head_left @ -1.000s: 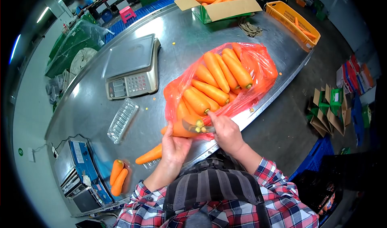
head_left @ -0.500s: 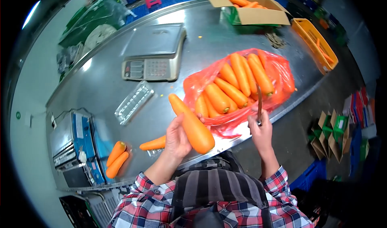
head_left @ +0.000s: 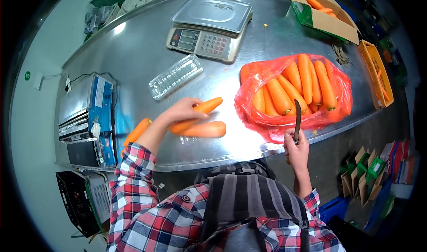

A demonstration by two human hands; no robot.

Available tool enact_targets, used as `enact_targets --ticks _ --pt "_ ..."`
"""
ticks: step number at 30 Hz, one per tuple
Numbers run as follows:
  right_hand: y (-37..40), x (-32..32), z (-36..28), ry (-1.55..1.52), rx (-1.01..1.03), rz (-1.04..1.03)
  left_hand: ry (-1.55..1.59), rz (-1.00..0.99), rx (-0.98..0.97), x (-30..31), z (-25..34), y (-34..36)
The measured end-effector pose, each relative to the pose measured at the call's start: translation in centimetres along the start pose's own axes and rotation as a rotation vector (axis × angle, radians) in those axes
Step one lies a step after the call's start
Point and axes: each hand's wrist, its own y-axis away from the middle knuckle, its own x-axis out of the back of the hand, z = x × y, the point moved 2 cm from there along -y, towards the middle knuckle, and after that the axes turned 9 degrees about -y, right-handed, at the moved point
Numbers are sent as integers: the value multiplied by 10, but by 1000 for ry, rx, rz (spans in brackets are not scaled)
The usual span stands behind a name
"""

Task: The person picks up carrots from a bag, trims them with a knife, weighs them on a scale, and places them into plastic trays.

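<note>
My left hand is closed around an orange carrot, whose narrow end points up and right. Just below it a second carrot lies over a clear plastic tray, mostly hidden. In my right hand is a small knife with a dark, slightly curved blade pointing up. The blade stands in front of an open red plastic bag full of large carrots. Another clear plastic tray sits on the table above my left hand. More carrot shows beside my left forearm.
A digital scale stands at the back of the metal table. A blue and silver machine occupies the left end. At the right are a cardboard box of carrots and a yellow crate.
My left hand has moved from in front of my body to the left, down to the tray, where two carrots now lie together. The view has shifted; the knife stays in my right hand.
</note>
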Motion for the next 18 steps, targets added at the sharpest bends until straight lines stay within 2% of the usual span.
enact_targets --ticks 1,2,5,8,11,14,17,18 --pt "1 -2 2 -3 -11 -2 -150 16 -18 -3 -2 -5" --pt "2 -4 3 -7 -23 -2 -198 42 51 -8 -7 -8" --pt "6 -8 6 -17 -61 6 -238 -56 -53 -23 -17 -18" --pt "10 -9 10 -25 -66 17 -289 -64 -267 -37 -22 -12" --pt "16 -7 11 4 -86 39 -314 -70 -139 -32 -49 11" --pt "19 -6 17 14 -147 23 -119 6 -79 -38 -64 37" --pt "19 -19 27 99 -122 -54 -210 137 -122 -63 -59 49" --pt "19 -25 27 89 -156 -91 -326 184 -150 -68 -56 52"
